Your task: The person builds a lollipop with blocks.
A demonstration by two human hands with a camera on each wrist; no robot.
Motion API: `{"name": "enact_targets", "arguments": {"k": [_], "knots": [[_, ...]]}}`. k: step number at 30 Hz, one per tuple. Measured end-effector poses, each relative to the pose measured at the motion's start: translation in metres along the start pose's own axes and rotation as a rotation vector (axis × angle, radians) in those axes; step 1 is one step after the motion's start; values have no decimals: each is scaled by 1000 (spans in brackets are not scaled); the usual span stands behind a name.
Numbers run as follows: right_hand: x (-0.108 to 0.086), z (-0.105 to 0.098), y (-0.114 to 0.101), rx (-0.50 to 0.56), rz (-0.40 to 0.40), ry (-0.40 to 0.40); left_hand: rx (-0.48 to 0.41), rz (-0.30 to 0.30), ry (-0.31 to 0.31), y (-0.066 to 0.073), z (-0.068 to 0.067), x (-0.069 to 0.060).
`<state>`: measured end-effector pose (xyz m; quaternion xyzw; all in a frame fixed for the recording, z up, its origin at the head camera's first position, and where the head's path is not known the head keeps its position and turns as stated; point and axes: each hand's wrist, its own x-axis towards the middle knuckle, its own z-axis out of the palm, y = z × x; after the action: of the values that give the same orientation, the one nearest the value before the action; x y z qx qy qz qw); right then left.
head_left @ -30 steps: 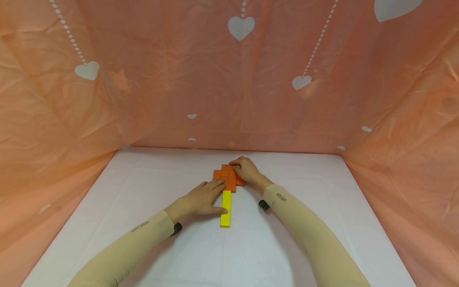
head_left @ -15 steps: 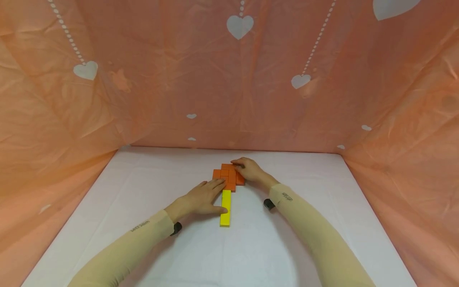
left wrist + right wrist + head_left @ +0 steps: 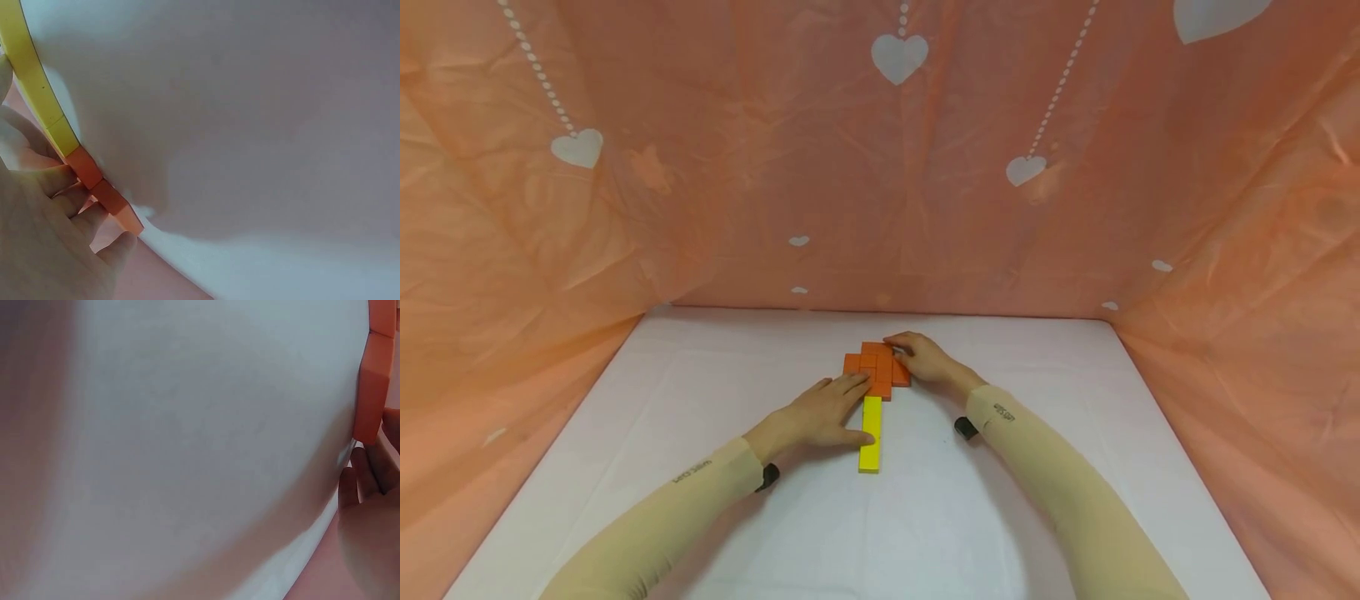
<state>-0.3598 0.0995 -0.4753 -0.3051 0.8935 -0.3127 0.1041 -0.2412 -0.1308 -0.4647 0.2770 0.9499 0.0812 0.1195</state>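
Flat orange blocks (image 3: pixel 880 350) lie fitted together in a cluster on the white table. A yellow strip (image 3: pixel 870 458) runs from their near edge toward me; a seam shows across it in the left wrist view. My left hand (image 3: pixel 820 417) lies spread, its fingertips on the orange blocks' left side and its thumb on the yellow strip. At the cluster's upper right, my right hand (image 3: pixel 931 360) touches the edge with thumb and fingers slightly bent. In the right wrist view its thumb meets an orange block (image 3: pixel 373 387). The hands partly cover the cluster.
The white tabletop (image 3: pixel 737 358) spreads around the blocks. A peach curtain (image 3: pixel 880 208) with white hearts hangs along the back and both sides. Dark wrist cameras (image 3: pixel 966 428) sit under both sleeves.
My right hand has shifted slightly right along the cluster's upper edge, its forearm swinging right too. My left hand stays in place. The blocks show no clear shift.
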Motion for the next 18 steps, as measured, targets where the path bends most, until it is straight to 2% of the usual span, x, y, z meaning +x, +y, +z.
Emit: {"name": "enact_targets", "arguments": {"k": [18], "knots": [[-3,1,-2,19,22,37,27,0,15,1,-1,1]]}}
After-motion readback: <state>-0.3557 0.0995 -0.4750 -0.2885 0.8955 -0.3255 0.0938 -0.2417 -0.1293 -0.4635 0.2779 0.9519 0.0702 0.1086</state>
